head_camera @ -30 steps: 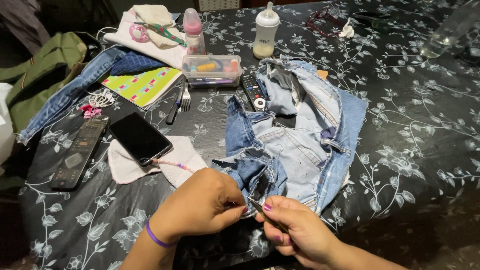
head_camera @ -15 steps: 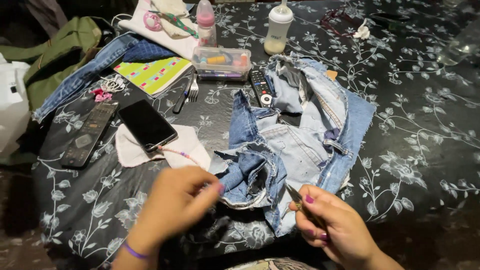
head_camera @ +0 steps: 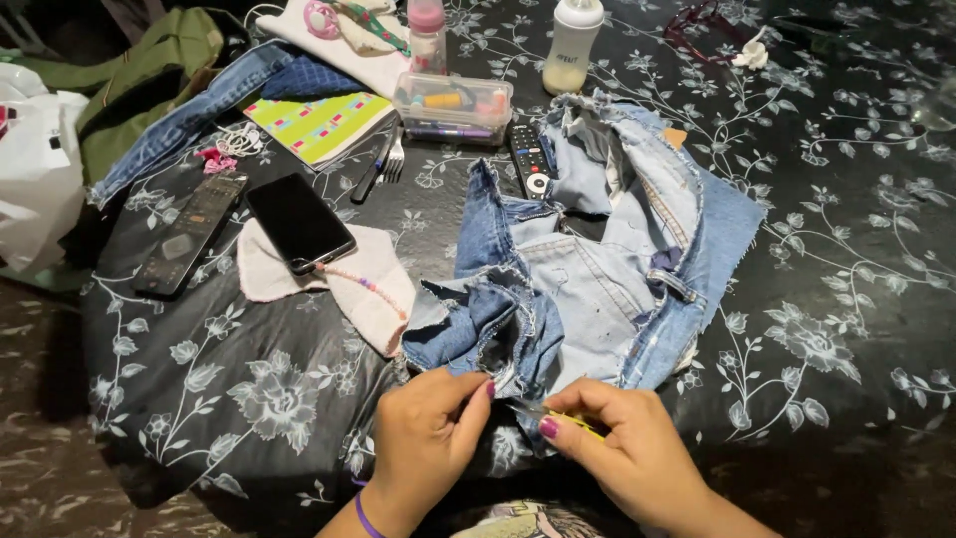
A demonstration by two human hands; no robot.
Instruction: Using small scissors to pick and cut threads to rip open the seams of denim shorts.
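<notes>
At the table's near edge the left hand [head_camera: 428, 438] pinches the frayed hem of the cut denim piece [head_camera: 588, 279], while the right hand [head_camera: 627, 453] is closed on a thin yellow-handled tool [head_camera: 558, 416] at the same hem. The denim looks soft, floppy and fairly thick; I'd judge it best held by a seam or folded edge. It lies mid-table on the black flowered cloth [head_camera: 827, 329]. Farther left lies a dark phone [head_camera: 299, 221]. Near the far edge sit a clear rectangular box [head_camera: 453, 105], a bright striped notebook [head_camera: 317, 125] and a white bottle [head_camera: 575, 45].

Even overhead light keeps the middle sharp; edges fall dim; faint glare on the dark tablecloth [head_camera: 846, 299]
</notes>
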